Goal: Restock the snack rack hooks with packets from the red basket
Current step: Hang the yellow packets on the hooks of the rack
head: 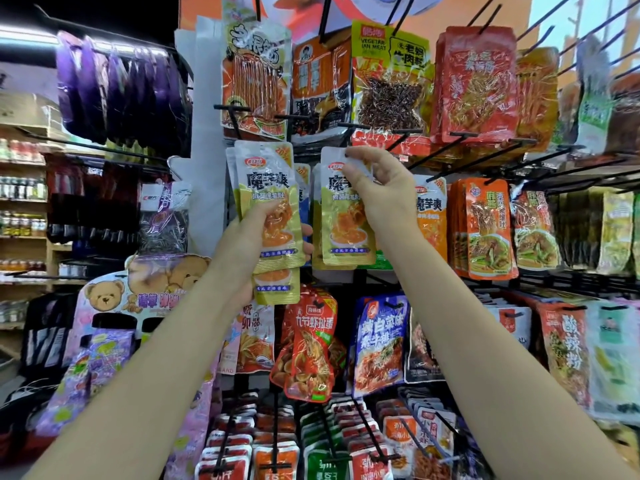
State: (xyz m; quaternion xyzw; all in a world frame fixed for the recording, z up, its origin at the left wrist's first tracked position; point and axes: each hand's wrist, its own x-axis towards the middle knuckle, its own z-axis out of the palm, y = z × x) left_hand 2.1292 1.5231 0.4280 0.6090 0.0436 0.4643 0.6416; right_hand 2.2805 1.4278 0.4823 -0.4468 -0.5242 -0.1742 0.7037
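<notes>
Head view showed both bare arms raised toward the snack rack (pixel 346 126), a wall of black wire hooks crowded with hanging packets. The left hand (pixel 249 244) gripped a small stack of yellow-green packets (pixel 273 216), fingers curled round the stack from behind with fingertips showing at its right edge; the stack stood upright, and one packet had slipped lower than the others so its bottom edge hung below the palm. The right hand (pixel 374 188) pinched the top corner of a single matching packet (pixel 343 223) between thumb and fingers, the remaining fingers loosely bent. That packet hung upright just beside the held stack, its top edge close under a black hook (pixel 349 125) in the rack's middle row (whether the hook passed through the packet's hole I could not tell, since the fingers covered that spot). More of the same yellow-green kind sat directly behind it.

Above hung an orange strip-snack packet (pixel 256 77) and a yellow vegetarian meat packet (pixel 391 77). Toward the rack's right edge hung orange noodle packets (pixel 485 230). Below the hands were a red shrimp-printed packet (pixel 308 344) and a blue packet (pixel 381 341). At the far left, purple packets (pixel 117 88) hung from another rack, above a bear-printed display (pixel 138 289). The red basket was out of view.
</notes>
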